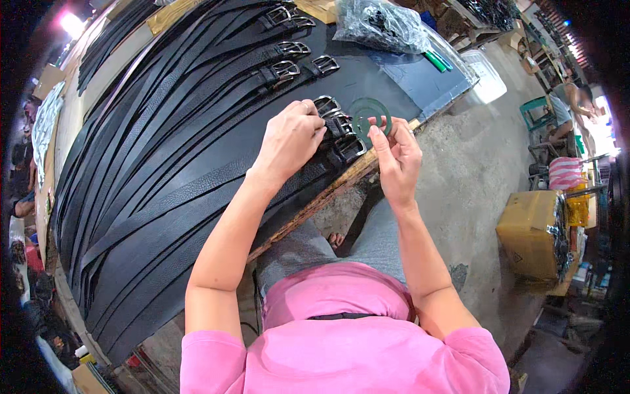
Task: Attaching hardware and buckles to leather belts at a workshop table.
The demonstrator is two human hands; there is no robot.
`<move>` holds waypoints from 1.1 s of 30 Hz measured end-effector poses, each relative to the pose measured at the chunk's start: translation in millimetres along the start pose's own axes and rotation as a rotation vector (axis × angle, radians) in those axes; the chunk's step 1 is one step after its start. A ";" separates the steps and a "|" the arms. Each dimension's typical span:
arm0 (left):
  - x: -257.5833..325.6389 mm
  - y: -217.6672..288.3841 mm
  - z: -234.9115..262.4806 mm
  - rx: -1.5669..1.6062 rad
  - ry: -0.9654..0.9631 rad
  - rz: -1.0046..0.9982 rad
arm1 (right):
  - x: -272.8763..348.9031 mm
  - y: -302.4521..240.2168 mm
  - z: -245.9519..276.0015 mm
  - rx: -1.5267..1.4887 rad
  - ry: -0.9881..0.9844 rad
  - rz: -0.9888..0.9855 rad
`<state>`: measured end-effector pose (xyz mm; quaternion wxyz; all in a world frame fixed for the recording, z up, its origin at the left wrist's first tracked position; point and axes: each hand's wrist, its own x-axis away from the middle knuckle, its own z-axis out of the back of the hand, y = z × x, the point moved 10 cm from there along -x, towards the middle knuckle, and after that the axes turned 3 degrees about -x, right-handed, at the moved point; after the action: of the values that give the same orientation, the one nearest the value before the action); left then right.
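Observation:
My right hand [399, 157] pinches a translucent green ring-shaped roll [387, 118] between thumb and fingers, just past the table's near edge. To its left, my left hand [292, 139] is closed with the fingertips pressed together, right beside a black belt [336, 126] with a silver buckle. Whatever those fingertips hold is hidden. Another buckled belt end [349, 151] lies below, between my two hands. Many long black belts [131, 131] fan out over the table to the left, and more silver buckles [285, 70] lie farther back.
A clear plastic bag [380, 26] of dark pieces sits at the back of the table [387, 85], with green markers [436, 61] beside it. A white plastic tray [484, 75] stands beyond the table's right end. On the right are a cardboard box [530, 230] and a seated person [569, 105].

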<state>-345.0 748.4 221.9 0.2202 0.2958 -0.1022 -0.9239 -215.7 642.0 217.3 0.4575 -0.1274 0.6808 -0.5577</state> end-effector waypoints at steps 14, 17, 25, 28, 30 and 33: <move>34.5 -43.9 -0.2 0.499 0.234 0.361 | -4.8 1.5 -27.4 0.149 -0.086 -0.016; 36.3 -45.8 0.5 0.557 0.249 0.388 | -5.4 -2.2 -39.3 0.218 -0.150 0.040; 38.6 -48.2 1.4 0.582 0.276 0.389 | -8.6 -13.4 -59.7 0.404 -0.239 0.162; 37.1 -48.0 0.3 0.589 0.276 0.383 | -8.0 -10.7 -59.7 0.409 -0.245 0.138; 37.9 -49.1 -1.3 0.608 0.272 0.392 | -6.8 -9.3 -60.2 0.416 -0.247 0.146; 37.8 -48.3 -0.4 0.585 0.268 0.383 | -5.5 -11.0 -61.3 0.436 -0.249 0.164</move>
<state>-388.9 773.3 187.2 0.3069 0.4401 -0.3855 -0.7507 -263.3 681.3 227.1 0.5981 -0.0382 0.4911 -0.6322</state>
